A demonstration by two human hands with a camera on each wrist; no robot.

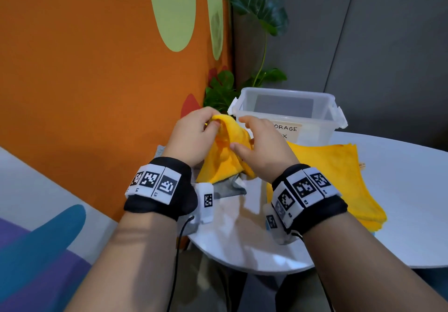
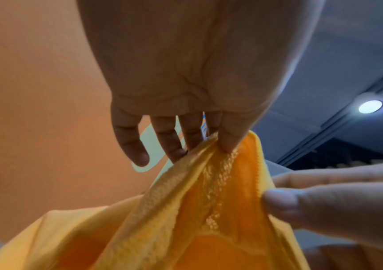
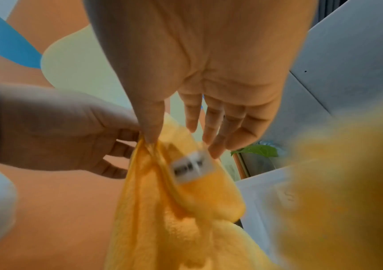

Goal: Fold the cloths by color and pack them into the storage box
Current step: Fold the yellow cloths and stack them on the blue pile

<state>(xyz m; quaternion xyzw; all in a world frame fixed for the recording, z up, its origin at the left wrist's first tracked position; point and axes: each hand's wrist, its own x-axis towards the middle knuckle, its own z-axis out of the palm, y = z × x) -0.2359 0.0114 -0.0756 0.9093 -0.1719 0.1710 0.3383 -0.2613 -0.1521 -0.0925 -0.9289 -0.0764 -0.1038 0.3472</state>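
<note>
Now both hands are raised above the table (image 1: 400, 178), and a yellow cloth (image 1: 225, 156) hangs between them, in front of the box (image 1: 286, 108). The left hand (image 1: 194, 134) pinches the top edge of the cloth between the thumb and the first finger; in the left wrist view the thumb (image 2: 229, 135) presses on the gathered hem, while the other fingers (image 2: 130, 142) are a little curled and spread, and they touch nothing. The right hand (image 1: 261, 147) holds the same cloth just beside the left one. In the right wrist view its thumb (image 3: 151, 120) presses on the hem, and its fingers (image 3: 213, 127) are nearly straight and loosely apart, with the tips close to a white label (image 3: 190, 168) on the cloth; I cannot tell if they touch it. The print on this label is too blurred to read. The box is transparent, stands open at the far side of the table, and its paper sign is partly covered by the right hand. Right of the hands a stack (image 1: 339, 178) of flat yellow cloths lies on the table, touching the box. Under the hanging cloth some grey cloth (image 1: 230, 185) is seen, but most of it is hidden by the wrists. A large yellow blur fills the right part of the right wrist view.
</note>
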